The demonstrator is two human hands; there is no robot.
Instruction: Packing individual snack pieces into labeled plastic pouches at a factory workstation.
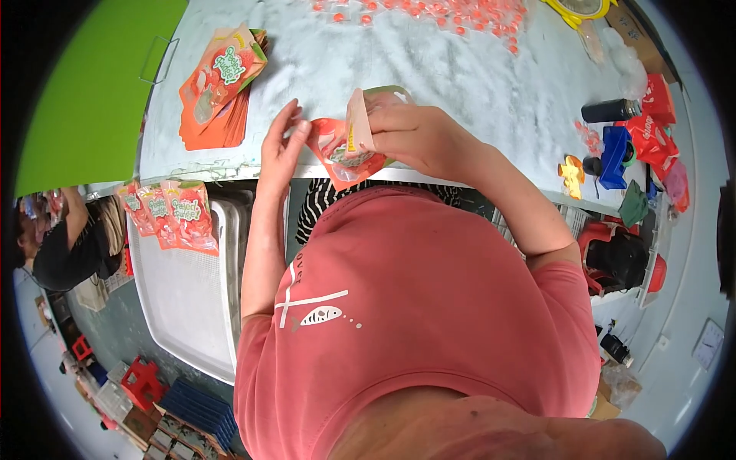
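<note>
I hold an orange stand-up pouch (343,157) with a clear window over the near edge of the pale work table (429,69). My left hand (281,146) pinches its left side with fingers spread. My right hand (410,134) grips the pouch's top, fingers at the opened mouth. Small orange-red wrapped pieces (429,14) lie scattered at the far side of the table.
A stack of flat orange pouches (221,84) lies at the table's left. Three filled pouches (172,215) rest on a white tray (192,299) below. A blue tool (615,157), black cylinder (609,111) and red bags (655,130) sit right. Another person (65,238) is at left.
</note>
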